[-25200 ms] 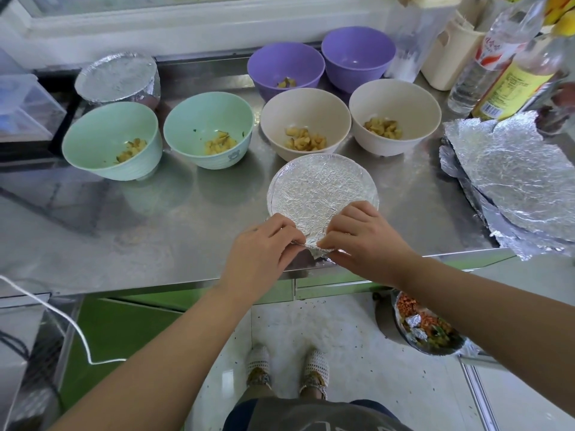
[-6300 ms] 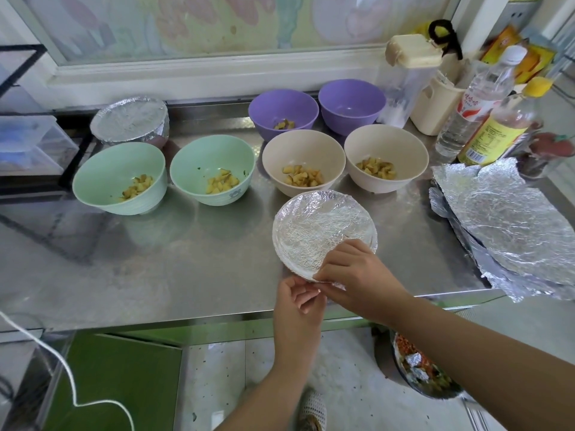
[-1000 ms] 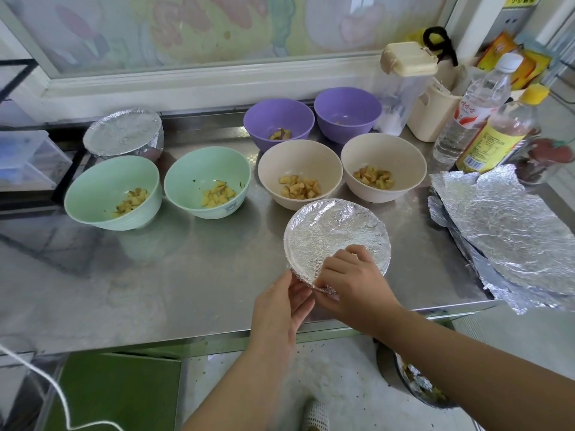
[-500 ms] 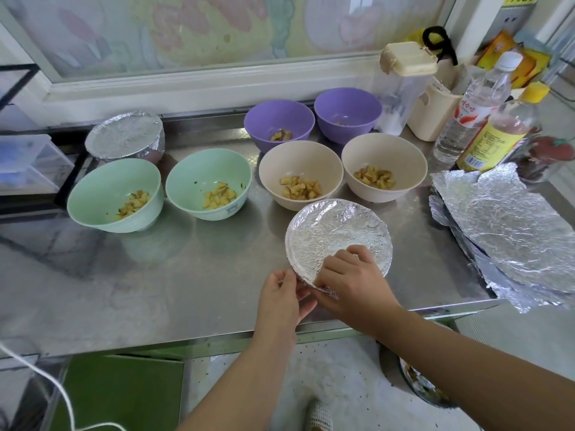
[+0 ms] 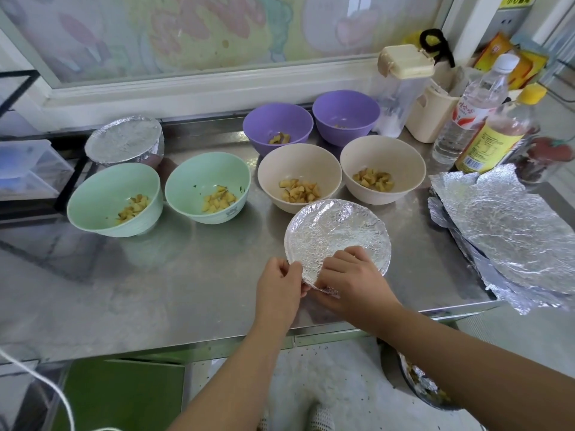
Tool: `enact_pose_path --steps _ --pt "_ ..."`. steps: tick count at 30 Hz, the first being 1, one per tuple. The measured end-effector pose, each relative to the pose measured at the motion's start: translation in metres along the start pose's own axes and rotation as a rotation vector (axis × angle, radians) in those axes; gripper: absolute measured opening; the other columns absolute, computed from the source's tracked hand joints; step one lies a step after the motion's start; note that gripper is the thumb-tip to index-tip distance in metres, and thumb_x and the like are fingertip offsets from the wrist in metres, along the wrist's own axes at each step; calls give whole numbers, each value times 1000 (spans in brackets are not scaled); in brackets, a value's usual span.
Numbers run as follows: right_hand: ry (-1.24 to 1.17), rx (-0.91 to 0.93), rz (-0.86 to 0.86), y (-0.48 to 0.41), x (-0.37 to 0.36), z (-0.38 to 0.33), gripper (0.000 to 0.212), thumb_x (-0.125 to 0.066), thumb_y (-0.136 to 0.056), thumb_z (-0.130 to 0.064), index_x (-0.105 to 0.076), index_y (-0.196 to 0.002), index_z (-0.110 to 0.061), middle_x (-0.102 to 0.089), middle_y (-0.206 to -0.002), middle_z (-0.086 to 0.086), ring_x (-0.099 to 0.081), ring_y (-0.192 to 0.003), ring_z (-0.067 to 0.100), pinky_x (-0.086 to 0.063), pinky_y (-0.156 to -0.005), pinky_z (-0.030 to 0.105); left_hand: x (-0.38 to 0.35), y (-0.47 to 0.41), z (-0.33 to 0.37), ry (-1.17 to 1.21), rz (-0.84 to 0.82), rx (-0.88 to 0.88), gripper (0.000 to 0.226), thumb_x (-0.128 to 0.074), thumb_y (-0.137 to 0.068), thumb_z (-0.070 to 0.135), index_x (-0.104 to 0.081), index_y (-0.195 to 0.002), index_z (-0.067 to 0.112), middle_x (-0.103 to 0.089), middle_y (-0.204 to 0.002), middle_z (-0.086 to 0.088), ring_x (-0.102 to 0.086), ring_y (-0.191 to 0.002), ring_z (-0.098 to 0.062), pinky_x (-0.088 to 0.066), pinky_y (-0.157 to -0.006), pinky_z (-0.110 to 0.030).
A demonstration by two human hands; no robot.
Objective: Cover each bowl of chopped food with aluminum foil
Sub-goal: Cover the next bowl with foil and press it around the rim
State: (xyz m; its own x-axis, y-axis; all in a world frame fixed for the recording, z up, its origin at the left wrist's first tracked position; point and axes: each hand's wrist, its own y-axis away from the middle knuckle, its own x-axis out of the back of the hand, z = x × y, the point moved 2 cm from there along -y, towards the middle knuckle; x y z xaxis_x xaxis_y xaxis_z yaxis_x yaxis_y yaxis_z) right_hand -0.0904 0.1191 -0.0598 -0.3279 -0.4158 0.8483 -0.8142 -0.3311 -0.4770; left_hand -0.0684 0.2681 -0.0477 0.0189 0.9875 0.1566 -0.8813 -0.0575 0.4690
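Observation:
A bowl wrapped in crinkled foil [image 5: 337,231] stands near the front edge of the steel counter [image 5: 186,281]. My left hand [image 5: 280,284] pinches the foil at the bowl's near-left rim. My right hand [image 5: 351,278] lies over the near rim, its fingers curled onto the foil edge. Behind stand two green bowls [image 5: 115,197] [image 5: 208,185], two beige bowls [image 5: 299,178] [image 5: 382,169] and two purple bowls [image 5: 278,127] [image 5: 346,115], all uncovered, with chopped food inside. Another foil-covered bowl [image 5: 124,143] sits at the back left.
A stack of loose foil sheets [image 5: 510,234] lies at the counter's right end. Bottles [image 5: 473,110] [image 5: 494,135], a clear jug [image 5: 395,98] and a cream holder [image 5: 429,116] crowd the back right. A clear plastic box [image 5: 25,169] sits left. A foil-lined bowl [image 5: 420,381] rests below the counter.
My left hand has risen from below the counter edge to the bowl's near-left rim and taken hold of the foil there. My right hand stays on the near rim.

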Motion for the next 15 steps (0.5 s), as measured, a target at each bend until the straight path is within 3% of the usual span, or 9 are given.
enact_pose_path --steps 5,9,12,15 --pt "-56 -5 -18 -1 1 2 25 -73 -84 -30 -62 -64 -21 -52 -67 -9 -49 -66 16 -34 -79 26 3 -5 2 -131 -23 -79 20 -58 -93 17 -49 -83 2 -64 -81 -25 -63 -58 -11 -59 -76 -46" --pt "-90 -12 -21 -2 2 6 25 -70 -85 -32 -60 -64 -21 -51 -66 -9 -49 -66 15 -36 -76 27 4 -14 0 -135 -86 -49 19 -58 -94 17 -47 -79 10 -67 -71 -13 -67 -63 -18 -61 -79 -49" --pt "-98 -6 -25 -1 3 6 24 -71 -84 -31 -60 -64 -22 -51 -66 -10 -49 -66 15 -38 -75 28 6 -18 3 -96 -152 23 24 -57 -99 29 -55 -89 8 -75 -83 -13 -75 -73 -22 -63 -76 -40" --pt "-100 5 -30 -1 3 6 24 -71 -84 -30 -60 -64 -21 -52 -67 -9 -49 -66 15 -38 -74 29 6 -20 7 -133 -147 29 33 -48 -104 36 -59 -96 6 -74 -90 -16 -75 -68 -20 -60 -62 -29"
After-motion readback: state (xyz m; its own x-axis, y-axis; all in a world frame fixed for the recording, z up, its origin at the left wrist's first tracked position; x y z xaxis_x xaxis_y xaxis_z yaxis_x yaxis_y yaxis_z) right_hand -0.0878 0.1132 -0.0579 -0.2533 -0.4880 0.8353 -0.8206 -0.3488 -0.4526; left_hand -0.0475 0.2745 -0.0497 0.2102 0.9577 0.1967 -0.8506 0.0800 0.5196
